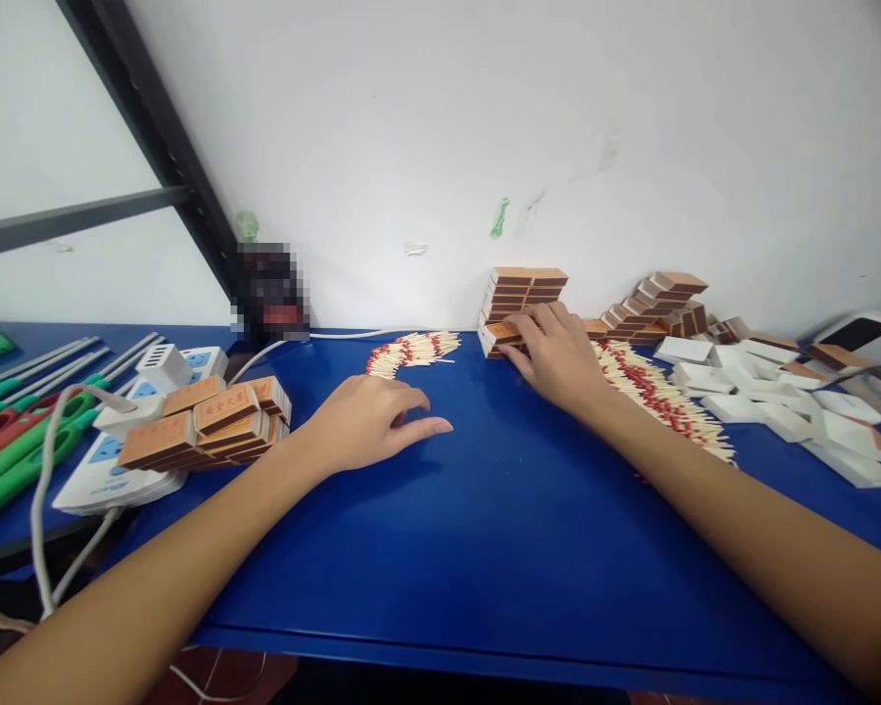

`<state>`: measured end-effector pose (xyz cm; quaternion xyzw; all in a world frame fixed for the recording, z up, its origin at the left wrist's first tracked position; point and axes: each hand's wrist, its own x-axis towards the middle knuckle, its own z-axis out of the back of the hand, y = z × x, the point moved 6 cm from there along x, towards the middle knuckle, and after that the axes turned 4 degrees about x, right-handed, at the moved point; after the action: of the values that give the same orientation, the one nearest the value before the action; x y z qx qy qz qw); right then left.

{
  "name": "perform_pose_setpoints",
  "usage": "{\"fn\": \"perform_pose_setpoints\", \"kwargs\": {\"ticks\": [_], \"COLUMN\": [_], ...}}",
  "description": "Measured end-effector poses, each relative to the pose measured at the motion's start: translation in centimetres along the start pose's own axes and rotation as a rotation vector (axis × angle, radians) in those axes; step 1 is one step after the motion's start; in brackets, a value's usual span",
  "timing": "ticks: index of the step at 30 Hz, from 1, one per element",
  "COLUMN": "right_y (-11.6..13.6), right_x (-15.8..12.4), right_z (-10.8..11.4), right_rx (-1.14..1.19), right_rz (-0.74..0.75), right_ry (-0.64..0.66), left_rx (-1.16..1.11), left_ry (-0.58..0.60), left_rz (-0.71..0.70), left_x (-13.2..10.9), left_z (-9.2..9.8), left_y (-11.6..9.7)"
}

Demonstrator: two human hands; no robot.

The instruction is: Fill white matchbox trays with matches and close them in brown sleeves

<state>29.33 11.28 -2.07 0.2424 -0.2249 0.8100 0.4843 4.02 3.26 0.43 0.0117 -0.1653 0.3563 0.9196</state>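
Note:
My right hand is at the stack of brown matchboxes by the wall, its thumb and fingers closed on a matchbox at the stack's front. Above the blue table, my left hand holds nothing; its thumb and index finger stretch out apart to the right. Just behind that hand lies a curved row of matches with red heads. A longer band of loose matches runs beside my right forearm, which partly covers it.
White matchbox trays lie heaped at the right, with more matchboxes piled behind. On the left, matchboxes rest by a white power strip with cables. Green-handled tools lie farther left, beside a dark metal frame.

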Motion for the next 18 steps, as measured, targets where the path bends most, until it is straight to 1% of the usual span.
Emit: {"fn": "perform_pose_setpoints", "kwargs": {"ticks": [4,13,18], "right_y": [0.14,-0.09,0.01], "right_x": [0.24,-0.01,0.03], "right_z": [-0.07,0.05,-0.23], "right_rx": [-0.019,-0.016,-0.053], "right_rz": [-0.012,0.018,0.012], "right_ry": [0.012,-0.012,0.013], "left_rx": [0.003,0.006,0.005], "left_ry": [-0.004,-0.004,0.005], "left_rz": [-0.011,-0.010,-0.003], "left_x": [-0.03,-0.05,-0.03], "left_z": [0.02,0.04,0.00], "left_y": [-0.08,-0.12,-0.11]}}
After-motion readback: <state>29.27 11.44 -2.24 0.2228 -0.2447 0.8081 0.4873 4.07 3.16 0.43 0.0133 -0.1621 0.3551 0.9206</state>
